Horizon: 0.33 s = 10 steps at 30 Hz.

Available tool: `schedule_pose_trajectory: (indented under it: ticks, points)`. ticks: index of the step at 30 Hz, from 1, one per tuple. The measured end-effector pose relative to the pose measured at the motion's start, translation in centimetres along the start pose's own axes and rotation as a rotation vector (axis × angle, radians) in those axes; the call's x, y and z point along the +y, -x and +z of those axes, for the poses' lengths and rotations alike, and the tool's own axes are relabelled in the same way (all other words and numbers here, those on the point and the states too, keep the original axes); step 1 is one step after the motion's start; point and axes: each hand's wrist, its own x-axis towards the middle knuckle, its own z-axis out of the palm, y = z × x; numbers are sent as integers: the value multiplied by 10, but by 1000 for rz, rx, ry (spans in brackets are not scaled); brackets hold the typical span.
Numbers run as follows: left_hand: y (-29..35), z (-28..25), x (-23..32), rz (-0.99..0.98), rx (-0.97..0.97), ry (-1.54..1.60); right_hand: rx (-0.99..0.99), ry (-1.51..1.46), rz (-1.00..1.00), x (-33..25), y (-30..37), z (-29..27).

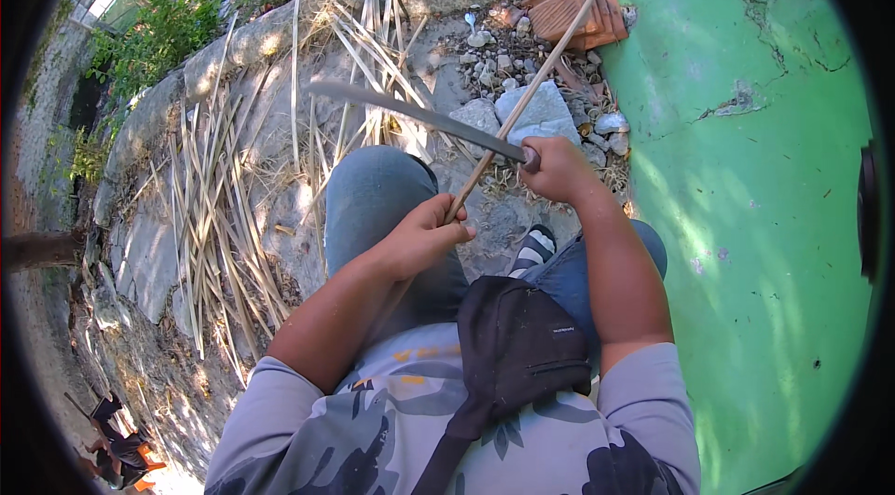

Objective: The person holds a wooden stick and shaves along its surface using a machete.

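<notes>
My left hand (427, 236) is closed around the lower part of a long, thin wooden strip (548, 66), which looks like split bamboo. The strip slants up and away to the right, above my bent knees. In my right hand (559, 171) is the dark handle of a machete (424, 115). Its long blade points left and crosses the strip just beyond my left hand. Whether the edge touches the strip or only passes over it, I cannot tell. The blade's tip is slightly blurred.
Many loose strips (219, 225) lie on the rough ground at the left, with another heap (373, 48) farther ahead. Stones, a pale block (538, 111) and stacked clay tiles (580, 15) border the green floor (746, 215) at the right. A black bag (522, 355) hangs at my front.
</notes>
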Motion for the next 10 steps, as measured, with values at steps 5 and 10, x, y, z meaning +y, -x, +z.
schedule_pose_trajectory:
  ticks: [5, 10]
  points:
    - [-2, -6, 0, -77, 4, 84, 64, -47, -36, -2, 1, 10]
    - [-4, -4, -4, -18, -9, -47, 21, 31, -6, 5, -7, -3]
